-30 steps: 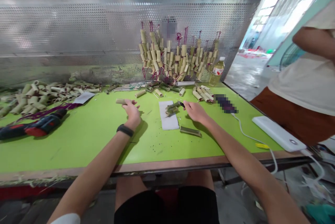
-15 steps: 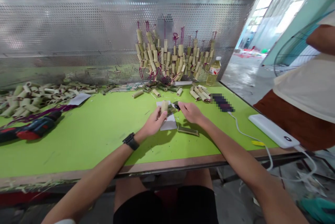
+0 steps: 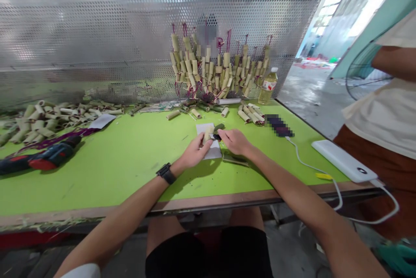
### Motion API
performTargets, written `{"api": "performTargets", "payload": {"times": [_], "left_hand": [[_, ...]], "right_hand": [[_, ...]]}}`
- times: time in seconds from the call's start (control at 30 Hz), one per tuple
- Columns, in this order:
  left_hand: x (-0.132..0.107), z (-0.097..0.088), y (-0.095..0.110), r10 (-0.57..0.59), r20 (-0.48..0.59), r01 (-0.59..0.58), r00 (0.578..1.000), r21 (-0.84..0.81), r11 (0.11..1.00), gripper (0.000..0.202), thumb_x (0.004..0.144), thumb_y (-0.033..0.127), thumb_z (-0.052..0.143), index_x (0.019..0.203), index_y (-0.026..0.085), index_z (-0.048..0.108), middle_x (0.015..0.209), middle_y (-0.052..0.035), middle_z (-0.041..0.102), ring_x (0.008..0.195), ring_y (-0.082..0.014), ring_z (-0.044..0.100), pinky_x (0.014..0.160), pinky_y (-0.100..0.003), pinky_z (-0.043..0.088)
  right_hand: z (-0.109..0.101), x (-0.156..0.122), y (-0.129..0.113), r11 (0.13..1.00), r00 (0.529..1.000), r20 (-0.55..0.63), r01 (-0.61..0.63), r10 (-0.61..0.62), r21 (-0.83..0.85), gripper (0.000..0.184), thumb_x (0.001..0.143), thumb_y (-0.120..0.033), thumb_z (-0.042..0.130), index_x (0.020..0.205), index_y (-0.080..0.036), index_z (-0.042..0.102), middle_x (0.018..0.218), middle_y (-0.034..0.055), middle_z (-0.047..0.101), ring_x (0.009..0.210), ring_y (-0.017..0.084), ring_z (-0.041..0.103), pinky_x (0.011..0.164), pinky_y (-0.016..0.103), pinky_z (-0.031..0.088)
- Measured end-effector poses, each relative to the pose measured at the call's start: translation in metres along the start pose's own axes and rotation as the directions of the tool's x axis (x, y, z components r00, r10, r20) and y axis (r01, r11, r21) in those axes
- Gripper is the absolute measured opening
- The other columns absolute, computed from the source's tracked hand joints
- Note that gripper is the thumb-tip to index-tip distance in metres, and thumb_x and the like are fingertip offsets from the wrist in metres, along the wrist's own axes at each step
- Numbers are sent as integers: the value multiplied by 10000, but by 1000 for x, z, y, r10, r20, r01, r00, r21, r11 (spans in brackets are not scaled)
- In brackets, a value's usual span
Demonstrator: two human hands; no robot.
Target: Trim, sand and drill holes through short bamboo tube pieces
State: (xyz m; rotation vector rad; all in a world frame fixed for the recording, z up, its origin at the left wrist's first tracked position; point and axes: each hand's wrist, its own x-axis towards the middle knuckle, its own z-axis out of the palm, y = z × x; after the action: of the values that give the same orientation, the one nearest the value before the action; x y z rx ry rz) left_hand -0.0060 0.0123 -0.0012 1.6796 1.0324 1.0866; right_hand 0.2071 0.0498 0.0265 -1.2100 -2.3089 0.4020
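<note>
My left hand (image 3: 193, 153), with a black watch on the wrist, is closed around a short pale bamboo tube (image 3: 208, 133). My right hand (image 3: 236, 142) grips a small black-handled knife (image 3: 216, 137), its light blade against or very close to the tube. Beneath both hands lies a white sheet of paper (image 3: 213, 153). A dark green bamboo piece (image 3: 219, 127) shows just beyond the knife. Nearer to me, a split length of bamboo (image 3: 235, 160) rests on the green tabletop (image 3: 130, 156), below my right hand.
Bamboo tubes (image 3: 39, 124) are heaped at left behind a power drill (image 3: 55, 154). Strung bamboo bundles (image 3: 214, 70) lean on the perforated metal panel (image 3: 97, 44). At right are an oil bottle (image 3: 268, 87), a blurred phone (image 3: 279, 125), a corded power bank (image 3: 344, 161) and a standing person (image 3: 383, 105).
The knife has come in against the tube, which is now tilted and lower. My right hand has turned slightly, and the whole view has shifted a little.
</note>
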Motion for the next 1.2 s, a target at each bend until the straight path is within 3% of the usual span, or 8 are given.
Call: {"api": "performTargets", "payload": {"times": [0.17, 0.43, 0.57, 0.67, 0.73, 0.83, 1.0, 1.2], "left_hand": [[-1, 3, 4, 113, -17, -104, 993, 276, 956, 420, 1033, 548, 585, 1187, 160, 632, 920, -54, 700, 752, -196, 612, 679, -309, 479], [-1, 6, 6, 89, -49, -60, 995, 421, 905, 387, 1099, 564, 467, 999, 207, 576, 737, -14, 611, 649, -184, 555, 632, -313, 412], [-3, 6, 6, 5, -54, 15, 999, 365, 931, 466, 1084, 639, 469, 898, 219, 549, 698, -10, 591, 606, -173, 515, 599, -314, 373], [-6, 5, 3, -2, 1, 2, 1000, 270, 963, 512, 1071, 681, 485, 868, 217, 554, 689, -12, 601, 605, -165, 516, 612, -316, 393], [-5, 4, -1, -14, -10, 16, 1000, 178, 984, 528, 1047, 708, 529, 865, 214, 569, 698, -17, 614, 593, -156, 512, 591, -311, 395], [2, 3, -7, -78, -86, 79, 993, 10, 997, 512, 1011, 706, 612, 959, 197, 631, 700, -12, 615, 553, -139, 495, 519, -288, 362], [6, -5, -3, -107, -281, 77, 954, -115, 990, 575, 950, 572, 773, 1338, 176, 624, 709, 35, 605, 593, -125, 517, 538, -244, 383], [13, -17, 1, -116, -351, 18, 929, -270, 963, 415, 894, 568, 840, 865, 181, 693, 632, 56, 498, 523, -81, 360, 486, -234, 275]], "right_hand": [[1, 1, -5, 1000, 999, 49, -3, 5, -27, 582, 1177, -386, 236, 706, -226, 539, 593, 13, 548, 507, 151, 459, 562, 317, 326], [7, 0, -12, 966, 991, -11, -134, 135, -222, 659, 1173, -376, 187, 739, -196, 649, 613, 65, 598, 515, 176, 518, 560, 324, 387], [3, 8, 4, 944, 965, -63, -262, 255, -198, 646, 1169, -362, 186, 760, -193, 658, 590, 43, 555, 467, 164, 473, 515, 311, 382], [-15, 12, 23, 869, 874, -226, -469, 430, -158, 592, 1158, -328, 235, 807, -170, 685, 583, 42, 551, 475, 168, 485, 522, 306, 399], [-24, 12, 28, 847, 837, -307, -511, 452, -147, 623, 1155, -317, 207, 797, -158, 692, 587, 66, 562, 531, 182, 529, 558, 305, 423], [-23, 11, 18, 883, 867, -278, -456, 414, -107, 656, 1165, -350, 204, 697, -189, 635, 585, 69, 582, 513, 177, 537, 537, 303, 403], [-1, 6, -3, 950, 944, -152, -305, 292, -72, 669, 1173, -399, 200, 598, -239, 502, 548, 37, 538, 498, 171, 530, 517, 301, 365], [-7, 4, 7, 961, 949, -158, -277, 274, -2, 639, 1170, -383, 215, 587, -255, 444, 511, -3, 457, 455, 154, 450, 489, 305, 322]]}}
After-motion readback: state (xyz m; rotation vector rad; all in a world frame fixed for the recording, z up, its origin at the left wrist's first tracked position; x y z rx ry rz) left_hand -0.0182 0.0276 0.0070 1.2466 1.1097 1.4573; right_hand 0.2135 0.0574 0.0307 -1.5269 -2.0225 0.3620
